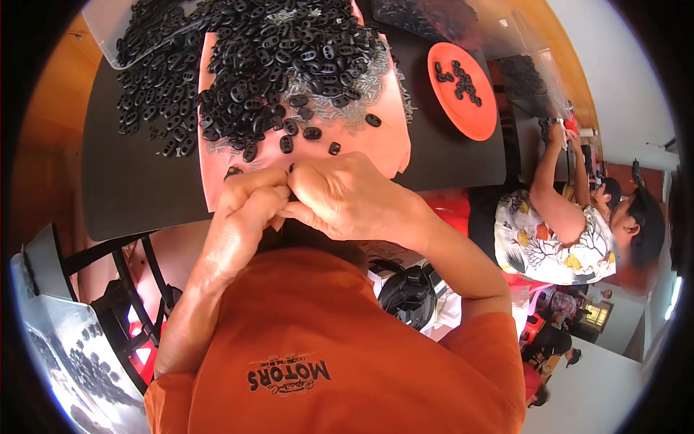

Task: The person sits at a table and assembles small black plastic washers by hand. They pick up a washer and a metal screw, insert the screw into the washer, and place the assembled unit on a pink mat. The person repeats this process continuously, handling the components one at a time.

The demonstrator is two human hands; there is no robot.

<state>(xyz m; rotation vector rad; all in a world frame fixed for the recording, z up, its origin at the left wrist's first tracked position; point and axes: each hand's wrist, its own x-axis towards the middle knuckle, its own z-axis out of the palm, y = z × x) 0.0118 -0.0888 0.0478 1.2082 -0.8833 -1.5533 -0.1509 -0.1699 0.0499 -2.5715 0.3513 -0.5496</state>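
My left hand [249, 202] and my right hand [340, 194] meet at the near edge of the table, both closed with fingers pinched together. A sliver of a small black plastic piece [291, 167] shows at the right hand's fingertips. What the left fingers grip is hidden. Just beyond them, on a pink cloth [383, 155], lies a big heap of black oval two-hole plastic pieces [253, 79]. Tiny silvery pieces [347, 105], too small to name, are spread along its right side. Several loose black pieces [312, 133] lie between heap and hands.
A red-orange plate [473, 124] with several black pieces stands on the dark table [144, 206] to the right. Clear plastic bins [105, 32] sit at the far left and right. Another person [557, 231] works at the right. A chair [119, 267] stands left.
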